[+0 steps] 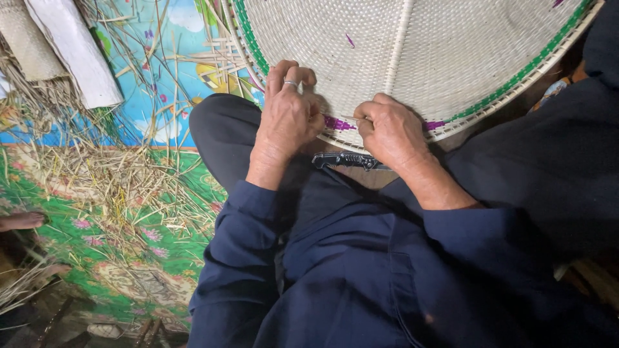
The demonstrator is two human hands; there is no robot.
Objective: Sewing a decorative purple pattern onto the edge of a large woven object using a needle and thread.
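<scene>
Down on the person's lap rests one large round woven tray (412,45), pale cream, with a green band running just inside its rim and two short purple patches on the near edge. One straight pale rib crosses its weave from the top toward the near rim. Both hands work at that near edge, close beside each other but not touching.

The left hand (288,119) lies on the rim with its fingers curled over the weave, pressing the edge down; one silver ring (291,83) sits on a finger. It grasps the tray's rim rather than any loose thing. The right hand (389,131) is clenched, with thumb and forefinger pinched on one thin pale strip (348,118) that runs toward the left hand, just above the left purple patch.

Just below the rim, between the two wrists, one dark folding tool (346,160) lies on the lap, touched by neither hand. Both arms wear dark blue sleeves, and the legs are in dark cloth.

To the left, one bright mat (109,219) with green ground and pink flowers covers the floor, strewn with many loose dry straws, too many to count. At the upper left lie two rolled pieces: one white roll (74,48) and one tan woven roll (29,38) beside it. One bare foot (22,221) of another person shows at the left edge.
</scene>
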